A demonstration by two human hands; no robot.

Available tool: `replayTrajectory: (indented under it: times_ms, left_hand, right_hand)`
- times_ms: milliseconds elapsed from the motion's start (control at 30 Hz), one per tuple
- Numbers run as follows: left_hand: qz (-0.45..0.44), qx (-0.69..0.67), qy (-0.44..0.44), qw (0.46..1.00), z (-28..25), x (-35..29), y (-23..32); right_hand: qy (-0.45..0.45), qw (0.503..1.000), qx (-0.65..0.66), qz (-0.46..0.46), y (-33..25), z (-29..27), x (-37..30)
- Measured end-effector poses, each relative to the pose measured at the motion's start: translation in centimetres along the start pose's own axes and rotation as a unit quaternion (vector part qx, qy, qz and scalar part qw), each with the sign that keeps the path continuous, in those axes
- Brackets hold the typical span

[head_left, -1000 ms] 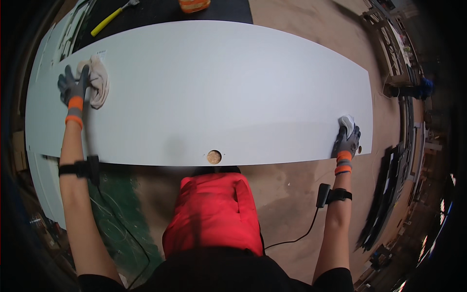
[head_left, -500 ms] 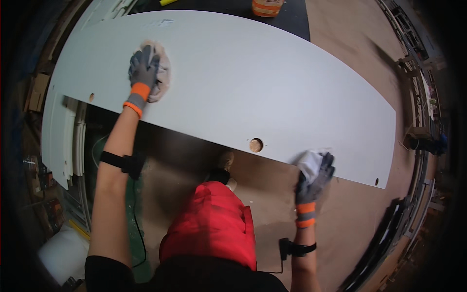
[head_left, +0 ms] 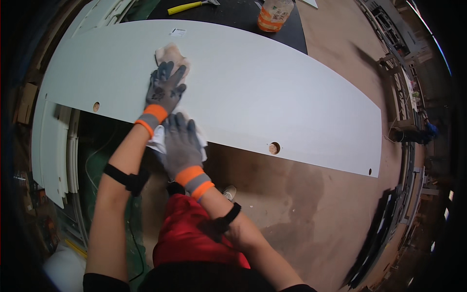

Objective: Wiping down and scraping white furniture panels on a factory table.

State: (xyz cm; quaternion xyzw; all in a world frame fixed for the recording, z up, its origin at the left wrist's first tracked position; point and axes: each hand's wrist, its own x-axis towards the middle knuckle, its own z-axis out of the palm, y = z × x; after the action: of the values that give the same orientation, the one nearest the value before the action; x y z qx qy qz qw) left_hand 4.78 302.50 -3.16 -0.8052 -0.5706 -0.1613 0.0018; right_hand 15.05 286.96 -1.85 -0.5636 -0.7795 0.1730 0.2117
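Observation:
Both hands wear grey gloves with orange cuffs. My left hand (head_left: 165,90) lies with spread fingers on a beige cloth (head_left: 171,54), pressing it to a long white panel (head_left: 272,87). Below it, at the panel's near edge, my right hand (head_left: 184,146) holds a white cloth (head_left: 202,142) that shows on both sides of the palm. Its fingers stretch forward over the panel, and its thumb is hidden. The two hands are close together, left wrist beside the right fingertips. A small label (head_left: 178,32) sits near the panel's far edge.
Beyond the panel, a dark surface (head_left: 228,19) carries a yellow-handled tool (head_left: 185,8) and a clear orange-banded container (head_left: 275,15). Round holes (head_left: 275,148) lie along the near edge. White panels (head_left: 68,146) stand at left. Racks (head_left: 408,112) line the right.
My right hand has slid left along the panel's near edge with the white cloth, up to my left hand. The left hand and beige cloth have shifted slightly right. The view has tilted a little.

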Motion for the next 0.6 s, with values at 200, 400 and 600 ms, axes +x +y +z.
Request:
replayTrajectory:
  times_ms: [200,400,600]
  left_hand:
    - [-0.063,0.021,0.031,0.997,-3.7,-3.0,-17.4]
    - [-0.107,-0.415,0.022,0.903,-2.9,-4.9,-13.2]
    - [0.218,-0.23,-0.049,0.947,-4.8,-11.1,3.6]
  right_hand:
    - [0.115,0.973,-0.127,0.156,5.7,-2.1,-4.7]
    - [0.094,0.904,-0.272,0.315,8.1,-5.6,-8.0]
    - [0.066,0.959,-0.192,0.2,3.8,-3.4,-3.7]
